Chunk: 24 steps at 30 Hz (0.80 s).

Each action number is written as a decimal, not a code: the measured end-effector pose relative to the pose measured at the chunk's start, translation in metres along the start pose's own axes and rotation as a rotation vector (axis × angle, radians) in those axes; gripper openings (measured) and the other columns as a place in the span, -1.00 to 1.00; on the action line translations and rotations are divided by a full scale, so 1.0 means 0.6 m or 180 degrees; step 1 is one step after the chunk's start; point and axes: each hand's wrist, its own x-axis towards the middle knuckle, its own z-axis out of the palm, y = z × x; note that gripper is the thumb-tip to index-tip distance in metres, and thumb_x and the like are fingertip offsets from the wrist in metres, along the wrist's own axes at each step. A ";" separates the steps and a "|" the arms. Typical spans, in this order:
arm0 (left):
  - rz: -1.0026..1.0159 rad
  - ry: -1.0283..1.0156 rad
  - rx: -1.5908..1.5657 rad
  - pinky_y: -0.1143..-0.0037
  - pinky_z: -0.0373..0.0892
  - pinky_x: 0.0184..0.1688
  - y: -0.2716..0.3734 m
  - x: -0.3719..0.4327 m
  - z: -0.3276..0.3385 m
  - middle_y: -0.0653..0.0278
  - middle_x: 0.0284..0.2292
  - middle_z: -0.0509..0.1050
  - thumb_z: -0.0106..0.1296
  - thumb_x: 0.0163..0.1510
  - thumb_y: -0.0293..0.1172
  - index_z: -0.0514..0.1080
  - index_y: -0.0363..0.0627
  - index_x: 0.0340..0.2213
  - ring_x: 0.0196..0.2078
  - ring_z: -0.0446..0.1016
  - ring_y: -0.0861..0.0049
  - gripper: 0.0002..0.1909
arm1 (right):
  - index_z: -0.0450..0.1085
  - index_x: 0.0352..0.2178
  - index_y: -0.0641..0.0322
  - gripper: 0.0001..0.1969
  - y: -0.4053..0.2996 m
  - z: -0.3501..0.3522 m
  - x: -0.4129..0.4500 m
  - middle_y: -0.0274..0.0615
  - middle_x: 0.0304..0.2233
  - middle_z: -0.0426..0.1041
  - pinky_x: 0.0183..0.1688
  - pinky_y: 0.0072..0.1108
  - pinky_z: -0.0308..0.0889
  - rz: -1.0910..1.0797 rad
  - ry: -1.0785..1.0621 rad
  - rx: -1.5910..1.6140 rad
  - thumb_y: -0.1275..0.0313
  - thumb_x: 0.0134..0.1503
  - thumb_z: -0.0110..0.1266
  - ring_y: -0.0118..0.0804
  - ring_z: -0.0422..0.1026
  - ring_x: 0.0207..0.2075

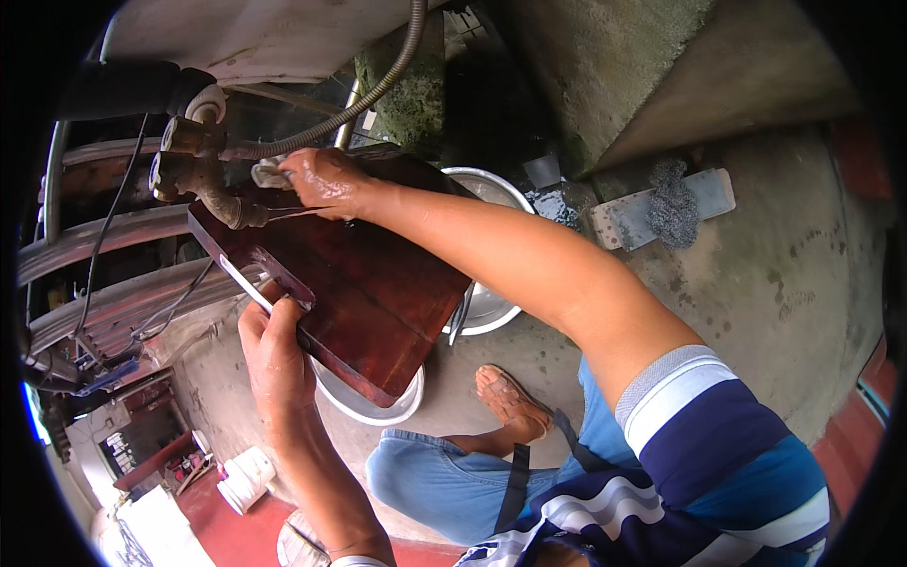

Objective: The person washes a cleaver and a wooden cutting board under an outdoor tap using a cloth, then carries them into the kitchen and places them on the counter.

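My left hand (278,344) grips the near edge of a dark red-brown board (375,305) at its cut-out handle, with a slim white-handled utensil (244,283) pinched along that edge. The board is tilted and looks wet. My right hand (324,183) is wet too and holds a crumpled greyish cloth or pad (271,173) over the board's far part. Water runs from a brass tap (244,212) onto or beside my right hand. Under the board stand a metal basin (496,312) and a second pale-rimmed basin (375,418), both partly hidden.
A ribbed flexible hose (354,106) arches from the tap fittings. On the concrete floor at right, a grey mesh scourer (672,205) lies on a pale strip (716,195). A mossy concrete block (638,71) stands beyond. White buckets (244,482) stand at lower left.
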 end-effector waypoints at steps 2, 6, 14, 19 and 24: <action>0.0037 -0.0038 -0.0073 0.67 0.29 -0.33 -0.012 0.001 -0.015 0.31 -0.44 0.47 -0.18 -0.03 -0.53 0.45 -0.37 -0.37 -0.43 0.38 0.66 -0.76 | 0.45 -0.33 0.26 -0.78 0.082 0.020 -0.037 0.05 -0.37 0.50 -0.26 -0.26 0.39 0.0719 -0.0148 0.0039 0.37 -0.01 0.07 0.05 0.50 -0.31; -0.0019 0.0136 -0.0120 0.65 0.29 -0.34 -0.035 -0.003 -0.048 0.32 -0.44 0.47 -0.17 -0.03 -0.52 0.45 -0.36 -0.36 -0.43 0.38 0.66 -0.76 | 0.47 -0.36 0.23 -0.78 0.148 0.025 -0.139 0.08 -0.38 0.51 -0.20 -0.26 0.38 0.2148 -0.0794 -0.0489 0.31 0.04 0.07 0.11 0.48 -0.26; 0.0004 0.0083 0.0102 0.67 0.28 -0.34 -0.027 -0.013 -0.042 0.34 -0.43 0.46 -0.16 -0.03 -0.52 0.45 -0.38 -0.31 -0.43 0.35 0.69 -0.72 | 0.40 -0.27 0.45 -0.76 -0.091 -0.051 -0.118 0.19 -0.06 0.37 0.04 -0.33 0.29 0.0235 0.0124 0.0826 0.47 0.10 -0.07 0.10 0.37 -0.03; 0.0020 0.0184 0.0307 0.68 0.25 -0.35 -0.013 -0.039 -0.021 0.36 -0.44 0.45 -0.17 -0.04 -0.52 0.45 -0.40 -0.26 -0.45 0.32 0.73 -0.69 | 0.37 -0.12 0.40 -0.69 -0.098 -0.038 -0.071 0.15 -0.04 0.38 0.07 -0.35 0.29 -0.0052 0.0454 0.0962 0.50 0.09 -0.07 0.07 0.36 0.01; -0.0151 0.0059 0.0201 0.76 0.16 -0.46 0.017 -0.087 -0.042 0.41 -0.51 0.41 -0.20 -0.09 -0.56 0.41 -0.46 -0.26 -0.51 0.26 0.81 -0.66 | 0.37 -0.13 0.30 -0.70 0.010 -0.031 -0.106 0.02 -0.13 0.43 -0.12 -0.31 0.38 0.0837 0.0089 0.0550 0.47 0.10 -0.12 0.10 0.46 -0.20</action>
